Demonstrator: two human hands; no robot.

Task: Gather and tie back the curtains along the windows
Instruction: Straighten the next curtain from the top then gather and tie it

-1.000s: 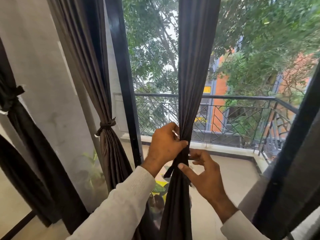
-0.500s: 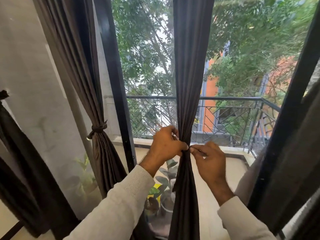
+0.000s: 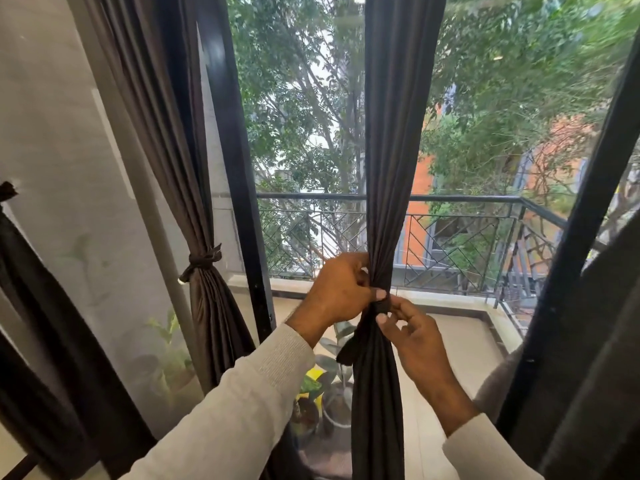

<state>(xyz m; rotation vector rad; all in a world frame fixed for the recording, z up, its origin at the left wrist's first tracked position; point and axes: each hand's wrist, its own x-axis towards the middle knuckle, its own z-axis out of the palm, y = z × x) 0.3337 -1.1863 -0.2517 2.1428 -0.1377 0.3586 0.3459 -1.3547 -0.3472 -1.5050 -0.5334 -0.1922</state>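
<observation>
A dark brown curtain (image 3: 398, 133) hangs bunched in front of the middle window pane. My left hand (image 3: 341, 292) grips the gathered cloth at waist height, thumb across a dark tie band (image 3: 382, 306) wrapped around it. My right hand (image 3: 412, 336) sits just below and to the right, its thumb and fingers pinching the band at the knot. A loose end of the band (image 3: 347, 351) hangs down on the left side of the curtain.
To the left, a second curtain (image 3: 204, 306) is tied back with a knotted band (image 3: 202, 261) beside a black window frame (image 3: 242, 202). Another dark curtain (image 3: 52, 341) hangs at far left. Potted plants (image 3: 311, 393) and a balcony railing (image 3: 450, 199) lie beyond the glass.
My hands and the gathered point sit higher in view than a second ago. The right hand went from open fingers beside the curtain to pinching the band, and a tail now hangs loose.
</observation>
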